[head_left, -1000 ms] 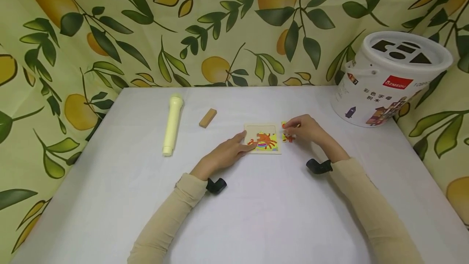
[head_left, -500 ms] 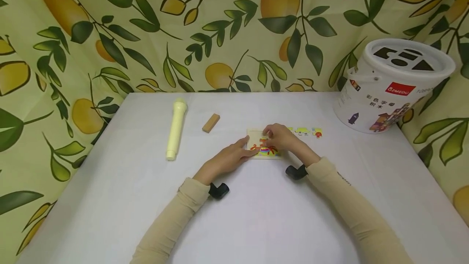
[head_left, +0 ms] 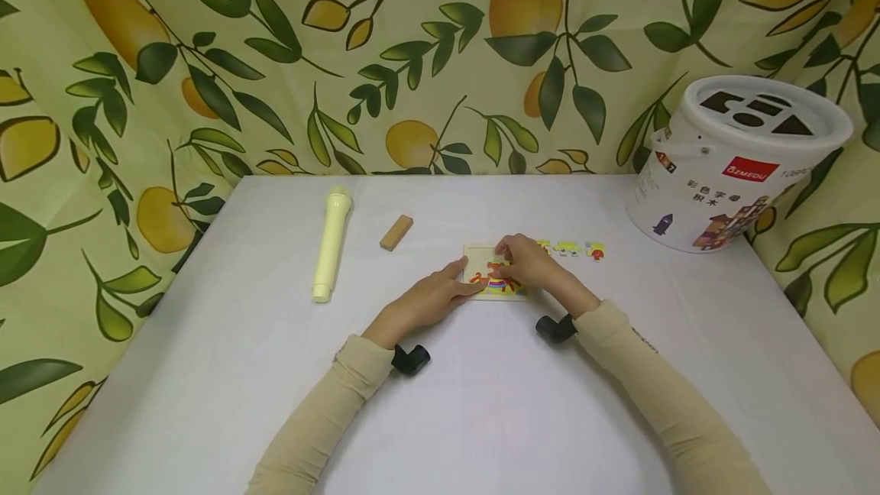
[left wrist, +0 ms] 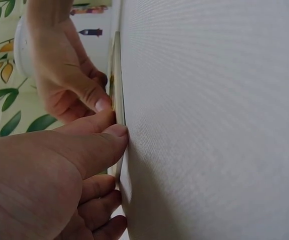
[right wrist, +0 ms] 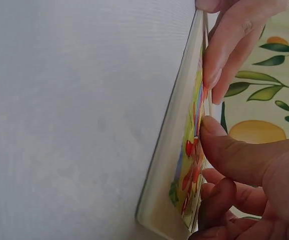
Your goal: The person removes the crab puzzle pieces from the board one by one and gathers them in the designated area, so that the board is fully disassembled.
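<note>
A small square jigsaw board (head_left: pixel 481 254) with a pale wooden frame lies flat on the white table. An orange animal picture with a rainbow band fills its nearer part. My left hand (head_left: pixel 429 296) grips the board's left side, thumb (left wrist: pixel 115 131) at the near edge and the other fingers along the side. Over the board's right half, my right hand (head_left: pixel 532 262) pinches an orange-red puzzle piece (head_left: pixel 493 269) between thumb and fingers, low on the picture. Its palm hides the board's right edge. In the right wrist view the right thumb (right wrist: pixel 214 127) touches the picture's surface.
Several loose puzzle pieces (head_left: pixel 567 248) lie in a row right of the board. A wooden block (head_left: pixel 396 233) and a pale yellow toy microphone (head_left: pixel 331 244) lie to the left. A white bucket (head_left: pixel 732 166) with shaped holes in its lid stands at the back right.
My right hand has moved left from the loose pieces onto the board with a piece, then stayed there with small finger motion. The left hand keeps its grip. The head view has tilted slightly.
</note>
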Action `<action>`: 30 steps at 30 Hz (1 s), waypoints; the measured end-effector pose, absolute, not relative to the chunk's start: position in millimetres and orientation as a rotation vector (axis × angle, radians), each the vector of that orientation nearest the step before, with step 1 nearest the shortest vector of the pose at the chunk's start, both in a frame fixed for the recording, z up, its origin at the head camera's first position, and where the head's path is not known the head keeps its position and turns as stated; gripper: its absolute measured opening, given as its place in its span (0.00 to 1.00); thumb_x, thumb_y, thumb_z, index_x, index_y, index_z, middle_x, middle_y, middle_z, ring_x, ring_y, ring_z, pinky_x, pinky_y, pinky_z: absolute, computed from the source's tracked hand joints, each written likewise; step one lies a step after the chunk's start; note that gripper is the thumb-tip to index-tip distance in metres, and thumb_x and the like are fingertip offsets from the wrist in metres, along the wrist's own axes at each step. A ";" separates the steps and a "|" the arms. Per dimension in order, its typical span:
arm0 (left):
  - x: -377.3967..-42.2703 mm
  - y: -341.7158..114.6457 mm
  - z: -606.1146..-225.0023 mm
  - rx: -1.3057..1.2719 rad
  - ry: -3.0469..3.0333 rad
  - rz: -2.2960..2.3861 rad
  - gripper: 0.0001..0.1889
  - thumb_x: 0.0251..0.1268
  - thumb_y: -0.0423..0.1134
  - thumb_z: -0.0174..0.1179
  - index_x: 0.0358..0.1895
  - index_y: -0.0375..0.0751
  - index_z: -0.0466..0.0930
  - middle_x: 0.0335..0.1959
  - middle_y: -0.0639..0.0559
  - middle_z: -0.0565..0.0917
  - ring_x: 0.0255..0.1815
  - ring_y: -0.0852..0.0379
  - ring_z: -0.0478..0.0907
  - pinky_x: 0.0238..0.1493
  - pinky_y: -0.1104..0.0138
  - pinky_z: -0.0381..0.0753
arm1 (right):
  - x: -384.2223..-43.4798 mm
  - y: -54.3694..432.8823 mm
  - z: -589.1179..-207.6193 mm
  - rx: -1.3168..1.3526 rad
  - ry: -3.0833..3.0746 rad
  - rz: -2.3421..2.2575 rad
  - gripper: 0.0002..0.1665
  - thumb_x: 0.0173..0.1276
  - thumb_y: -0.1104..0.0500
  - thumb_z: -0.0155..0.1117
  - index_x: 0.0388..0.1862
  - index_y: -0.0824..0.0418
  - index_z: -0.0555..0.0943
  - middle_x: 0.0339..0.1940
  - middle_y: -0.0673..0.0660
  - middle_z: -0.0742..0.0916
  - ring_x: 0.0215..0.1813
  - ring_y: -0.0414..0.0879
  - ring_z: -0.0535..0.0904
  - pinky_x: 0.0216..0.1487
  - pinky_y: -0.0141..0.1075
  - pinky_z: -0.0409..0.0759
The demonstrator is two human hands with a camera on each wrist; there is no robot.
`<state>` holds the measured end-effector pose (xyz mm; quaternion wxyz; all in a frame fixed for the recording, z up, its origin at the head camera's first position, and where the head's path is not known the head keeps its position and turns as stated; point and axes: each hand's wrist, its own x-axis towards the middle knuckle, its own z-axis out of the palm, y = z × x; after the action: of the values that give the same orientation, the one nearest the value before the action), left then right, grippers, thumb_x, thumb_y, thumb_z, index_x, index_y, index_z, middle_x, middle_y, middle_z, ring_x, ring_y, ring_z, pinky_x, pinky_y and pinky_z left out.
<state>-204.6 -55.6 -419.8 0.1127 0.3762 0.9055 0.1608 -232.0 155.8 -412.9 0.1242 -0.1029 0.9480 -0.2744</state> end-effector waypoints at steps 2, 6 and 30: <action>-204.1 -55.6 -420.0 1.117 2.660 0.467 0.20 0.69 0.41 0.49 0.63 0.58 0.69 0.71 0.36 0.56 0.69 0.43 0.59 0.63 0.54 0.67 | -231.1 155.9 -413.0 -0.279 2.759 -0.802 0.22 0.59 0.55 0.66 0.49 0.66 0.76 0.41 0.61 0.78 0.42 0.51 0.72 0.46 0.42 0.73; -203.8 -55.4 -421.1 1.115 2.654 0.466 0.20 0.69 0.41 0.49 0.63 0.58 0.68 0.71 0.37 0.56 0.69 0.44 0.59 0.63 0.53 0.66 | -230.0 156.2 -413.8 -0.282 2.762 -0.801 0.21 0.59 0.55 0.66 0.47 0.66 0.76 0.41 0.61 0.78 0.42 0.51 0.71 0.47 0.41 0.73; -206.5 -56.4 -421.2 1.114 2.670 0.522 0.18 0.71 0.43 0.46 0.62 0.57 0.70 0.70 0.36 0.57 0.68 0.42 0.62 0.63 0.54 0.67 | -235.3 166.3 -414.5 -0.353 2.772 -1.020 0.13 0.59 0.60 0.66 0.40 0.61 0.75 0.36 0.60 0.82 0.36 0.50 0.75 0.36 0.35 0.74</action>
<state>-206.5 -56.4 -421.2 0.1007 0.3770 0.9036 0.1766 -235.3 166.3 -414.5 0.0835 -0.1184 0.9286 -0.3417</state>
